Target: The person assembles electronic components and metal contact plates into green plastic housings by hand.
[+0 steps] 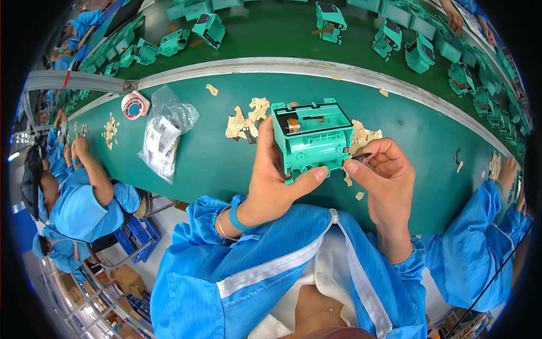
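My left hand grips a teal green plastic housing from its left side, thumb along the lower front edge. The housing is tilted so that its open recess shows, with black trim round the rim and a small orange and metallic part inside at the left. At its lower right corner, my right hand pinches a small black piece between thumb and fingers. I cannot tell whether that piece touches the housing. Torn beige paper scraps lie on the table behind the housing.
A clear plastic bag of white labelled items lies left on the green table, near a pink and white round device. Beyond a pale rail, several similar housings stand on a green belt. Co-workers in blue sit on both sides.
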